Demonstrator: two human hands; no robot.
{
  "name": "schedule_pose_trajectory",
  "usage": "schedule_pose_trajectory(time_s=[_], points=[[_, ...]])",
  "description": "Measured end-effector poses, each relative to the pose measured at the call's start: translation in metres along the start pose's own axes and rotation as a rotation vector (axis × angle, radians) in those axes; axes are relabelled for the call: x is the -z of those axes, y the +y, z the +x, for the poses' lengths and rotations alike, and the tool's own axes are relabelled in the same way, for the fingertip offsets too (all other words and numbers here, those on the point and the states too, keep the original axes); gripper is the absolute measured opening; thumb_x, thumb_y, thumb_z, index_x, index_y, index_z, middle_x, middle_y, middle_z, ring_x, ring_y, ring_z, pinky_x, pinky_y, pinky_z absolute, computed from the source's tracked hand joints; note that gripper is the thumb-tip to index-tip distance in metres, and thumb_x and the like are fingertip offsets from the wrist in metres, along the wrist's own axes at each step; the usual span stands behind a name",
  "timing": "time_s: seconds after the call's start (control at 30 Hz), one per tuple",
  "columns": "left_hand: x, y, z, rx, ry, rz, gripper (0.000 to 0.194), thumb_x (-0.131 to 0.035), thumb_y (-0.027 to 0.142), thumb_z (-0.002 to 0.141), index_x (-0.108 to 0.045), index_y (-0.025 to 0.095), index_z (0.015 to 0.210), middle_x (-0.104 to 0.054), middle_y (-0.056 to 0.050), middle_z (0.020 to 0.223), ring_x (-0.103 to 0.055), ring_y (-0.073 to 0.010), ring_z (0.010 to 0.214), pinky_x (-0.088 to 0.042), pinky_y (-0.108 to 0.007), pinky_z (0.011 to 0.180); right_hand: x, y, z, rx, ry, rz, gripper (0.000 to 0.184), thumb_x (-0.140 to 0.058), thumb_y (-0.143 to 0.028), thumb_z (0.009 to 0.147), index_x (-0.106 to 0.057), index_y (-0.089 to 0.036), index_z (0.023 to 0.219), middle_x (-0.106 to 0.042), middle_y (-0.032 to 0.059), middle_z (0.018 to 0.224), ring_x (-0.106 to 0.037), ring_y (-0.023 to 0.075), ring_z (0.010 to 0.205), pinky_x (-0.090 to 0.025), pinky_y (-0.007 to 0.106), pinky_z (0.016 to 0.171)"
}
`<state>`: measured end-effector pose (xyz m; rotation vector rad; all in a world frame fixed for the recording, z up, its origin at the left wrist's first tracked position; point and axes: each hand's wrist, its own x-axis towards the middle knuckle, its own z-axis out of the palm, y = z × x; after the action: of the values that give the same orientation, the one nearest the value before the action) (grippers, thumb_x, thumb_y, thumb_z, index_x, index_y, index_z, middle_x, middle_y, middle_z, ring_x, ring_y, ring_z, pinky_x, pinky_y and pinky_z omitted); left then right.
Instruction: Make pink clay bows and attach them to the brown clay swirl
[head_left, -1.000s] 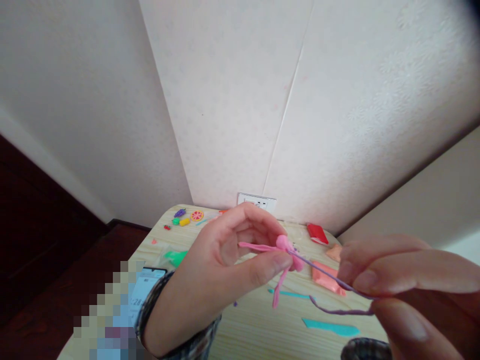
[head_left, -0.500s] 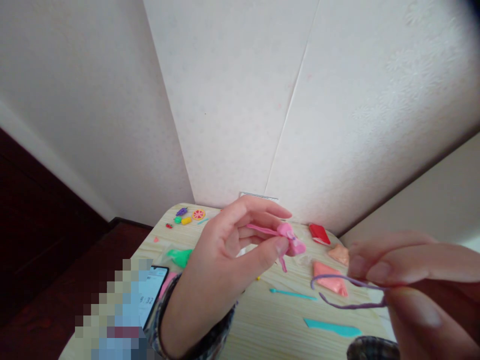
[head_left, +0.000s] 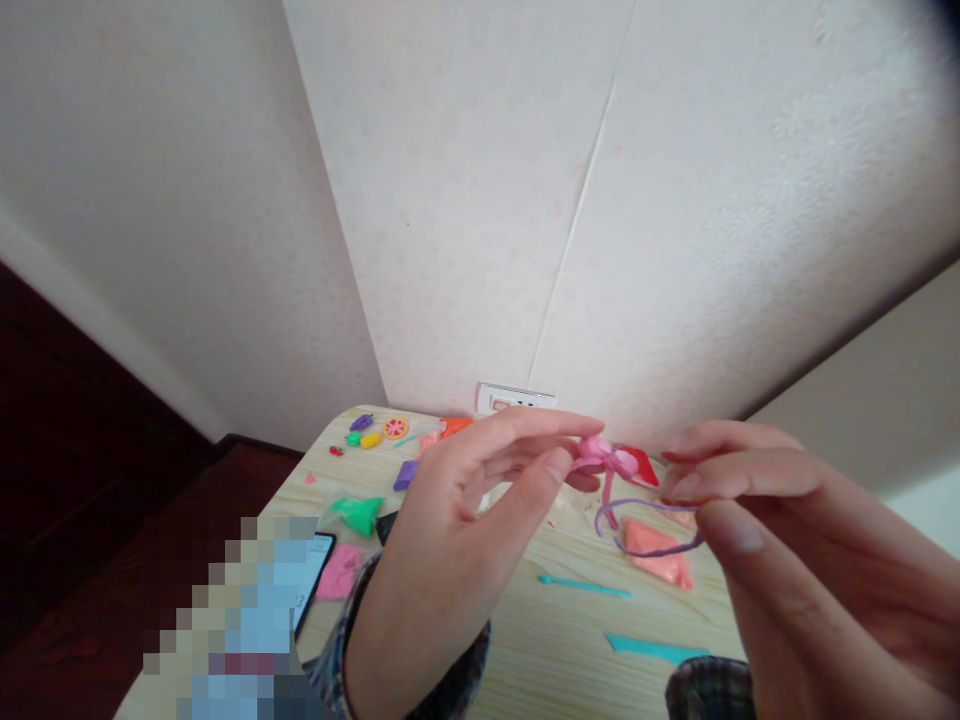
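Note:
Above the table, my left hand (head_left: 499, 500) pinches a pink clay bow (head_left: 616, 462) by one side, between thumb and fingers. Two thin pink tails hang from the bow, and a small purple bit shows at its centre. In my right hand (head_left: 780, 530), thumb and fingertips are closed on a thin purple clay strip (head_left: 660, 552). The strip is bent into a loop whose free ends point left. Those ends lie close by the bow's hanging tail; I cannot tell whether they touch it.
On the wooden table (head_left: 540, 660) are a turquoise stick tool (head_left: 585, 587), a turquoise clay knife (head_left: 652, 648), a salmon clay packet (head_left: 656, 555), a red packet (head_left: 637, 465), green clay (head_left: 360, 515), pink clay (head_left: 341, 572), small clay fruits (head_left: 395, 428) and a phone (head_left: 311, 580). A wall socket (head_left: 514, 398) is behind.
My right hand has moved left with the purple strip, bringing it up to the bow. My left hand has shifted slightly right and turned the bow, its tail now hanging down.

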<state>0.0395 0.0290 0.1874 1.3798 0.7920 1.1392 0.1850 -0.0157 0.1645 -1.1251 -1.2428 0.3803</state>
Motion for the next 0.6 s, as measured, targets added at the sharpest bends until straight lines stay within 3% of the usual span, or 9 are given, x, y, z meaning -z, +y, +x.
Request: schedule_pose_trajectory(time_s=[0.2,0.6], points=[[-0.0006,0.0001,-0.0006,0.024,-0.013,0.005,0.017,-0.059,0.015,0.085,-0.071,0.021,0.095,-0.074,0.001,0.099,-0.067,-0.0115,0.093,-0.053,-0.017,0.084,0.0000,0.0030,-0.0004,-0.065,-0.017,0.063,0.006,-0.063,-0.025,0.081,-0.066,-0.029,0.083,-0.057,0.0004,0.101,-0.054,0.0169,0.103,-0.048,0.023,0.075],[-0.0007,-0.0018,-0.0026,0.066,-0.072,-0.052,0.021,-0.065,0.017,0.080,-0.069,0.020,0.101,-0.073,-0.002,0.104,-0.068,-0.0148,0.092,-0.054,-0.024,0.084,-0.0003,0.0016,0.0017,-0.034,-0.101,-0.010,0.003,-0.064,-0.028,0.081,-0.066,-0.030,0.081,-0.058,0.0002,0.096,-0.057,0.0174,0.094,-0.049,0.026,0.075]])
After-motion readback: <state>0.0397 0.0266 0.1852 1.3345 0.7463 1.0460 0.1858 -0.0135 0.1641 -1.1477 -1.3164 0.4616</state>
